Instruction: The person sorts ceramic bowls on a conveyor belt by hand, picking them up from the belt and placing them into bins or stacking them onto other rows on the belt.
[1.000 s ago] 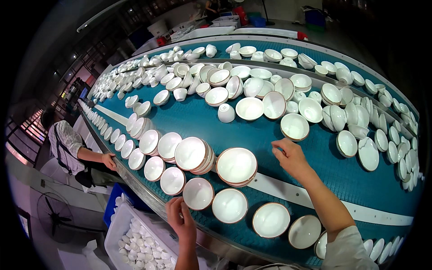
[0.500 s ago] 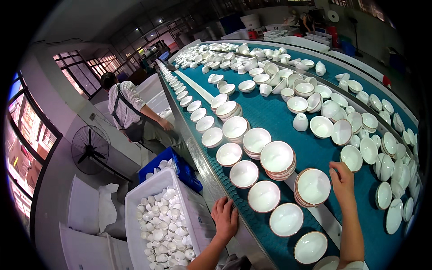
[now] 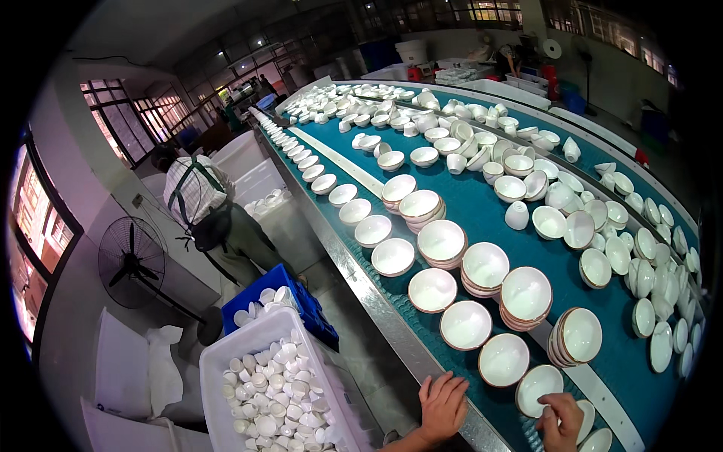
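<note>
My right hand [image 3: 560, 423] is at the lower right, its fingers curled over the near rim of a white bowl [image 3: 538, 386] with a brown edge. That bowl is the near one in a row of single bowls; another bowl [image 3: 503, 360] sits just beyond it. My left hand [image 3: 443, 407] lies with fingers stretched on the metal edge [image 3: 482, 429] of the conveyor, holding nothing. Beside the row stand stacks of similar bowls, among them a tilted stack [image 3: 580, 336] and an upright stack [image 3: 526, 295]. More bowls [image 3: 595, 441] lie partly behind my right hand.
The green conveyor belt [image 3: 467, 197] carries many loose white bowls and cups, with a pale divider strip [image 3: 339, 160] along it. A white bin [image 3: 218, 377] of small cups and a blue crate [image 3: 320, 324] stand left. Beyond are a floor fan [image 3: 131, 260] and a bending person [image 3: 199, 192].
My right hand has moved from beside the bowl stack down to the near bowl. The nearest stack now leans. My view has shifted, and the person at left bends further forward.
</note>
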`<state>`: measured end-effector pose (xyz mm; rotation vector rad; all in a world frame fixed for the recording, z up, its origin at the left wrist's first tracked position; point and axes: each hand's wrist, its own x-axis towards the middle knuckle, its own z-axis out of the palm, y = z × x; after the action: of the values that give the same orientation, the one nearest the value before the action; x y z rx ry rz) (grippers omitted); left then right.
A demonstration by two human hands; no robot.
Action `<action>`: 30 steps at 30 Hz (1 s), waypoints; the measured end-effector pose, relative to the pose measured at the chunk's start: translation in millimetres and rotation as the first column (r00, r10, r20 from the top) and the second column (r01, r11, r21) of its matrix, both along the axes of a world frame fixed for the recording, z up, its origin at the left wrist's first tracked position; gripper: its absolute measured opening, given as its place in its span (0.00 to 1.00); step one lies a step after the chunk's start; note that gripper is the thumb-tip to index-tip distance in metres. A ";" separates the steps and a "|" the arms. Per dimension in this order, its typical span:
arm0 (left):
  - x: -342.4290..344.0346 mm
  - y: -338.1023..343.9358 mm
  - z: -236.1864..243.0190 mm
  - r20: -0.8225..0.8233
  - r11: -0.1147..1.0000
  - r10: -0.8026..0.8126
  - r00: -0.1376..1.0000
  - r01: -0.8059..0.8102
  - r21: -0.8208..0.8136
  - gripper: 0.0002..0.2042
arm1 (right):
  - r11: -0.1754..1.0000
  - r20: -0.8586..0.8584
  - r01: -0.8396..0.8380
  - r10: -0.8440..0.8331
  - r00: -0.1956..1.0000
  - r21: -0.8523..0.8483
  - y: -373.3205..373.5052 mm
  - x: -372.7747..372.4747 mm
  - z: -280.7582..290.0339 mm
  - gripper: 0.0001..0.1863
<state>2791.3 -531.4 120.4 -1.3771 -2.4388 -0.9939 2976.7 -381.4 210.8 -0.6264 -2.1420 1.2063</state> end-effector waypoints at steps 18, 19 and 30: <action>-100.6 -34.6 33.7 -0.154 0.985 -0.042 0.987 0.067 0.158 0.11 | 0.917 -0.115 0.288 -0.329 0.937 -0.275 -156.4 63.2 -34.6 0.08; -94.7 -37.2 33.6 -0.171 0.985 -0.044 0.984 0.072 0.156 0.11 | 0.912 -0.182 0.268 -0.333 0.925 -0.310 -159.9 68.3 -37.6 0.08; -46.5 -65.6 66.6 -0.222 0.988 -0.088 0.971 0.056 -0.144 0.07 | 0.901 0.039 0.427 -0.430 0.902 0.072 -225.2 139.1 -38.4 0.10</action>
<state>2744.8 -597.0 187.0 -1.5394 -2.3371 -0.6492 3115.8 -606.6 172.4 -1.0495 -1.9347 0.8843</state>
